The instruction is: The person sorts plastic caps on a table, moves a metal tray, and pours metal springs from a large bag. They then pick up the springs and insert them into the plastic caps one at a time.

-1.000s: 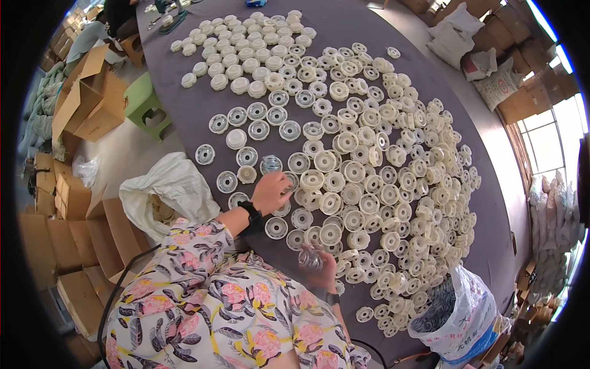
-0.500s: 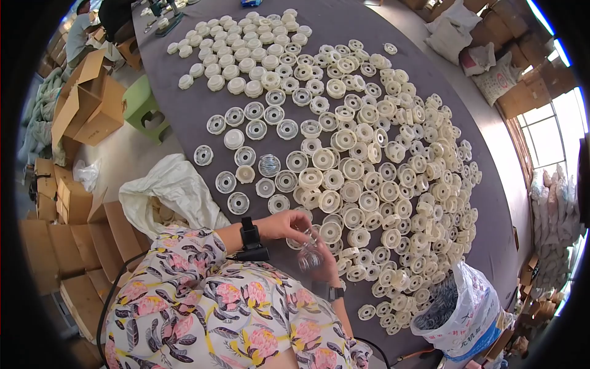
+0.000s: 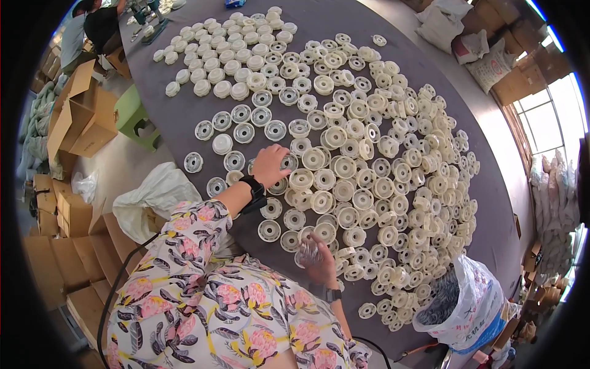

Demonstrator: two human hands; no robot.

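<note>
My left hand (image 3: 270, 165) reaches over the middle of the table, its fingers curled down at the edge of a round white plastic disc (image 3: 287, 162) with a hole in its centre. The thumb side is hidden, and the hand covers the parts beneath it. Nearer to me, my right hand (image 3: 320, 263) is curled around a loose bundle of thin shiny wire (image 3: 308, 253), blurred by motion. It hovers by the plastic discs at the near edge of the spread. Similar round discs (image 3: 294, 219) lie between and around both hands.
Many cream discs (image 3: 424, 209) are heaped to the right; white domed caps (image 3: 230, 52) sit far left. A plastic bag (image 3: 473, 307) with dark wire coils stands lower right. Left of the table are a white sack (image 3: 150, 200), a green stool (image 3: 135, 117) and cardboard boxes (image 3: 86, 117).
My left hand has left the wire bundle by my right hand and moved forward to a disc farther up the table. The right hand stays near its place with the wire. The view has shifted slightly.
</note>
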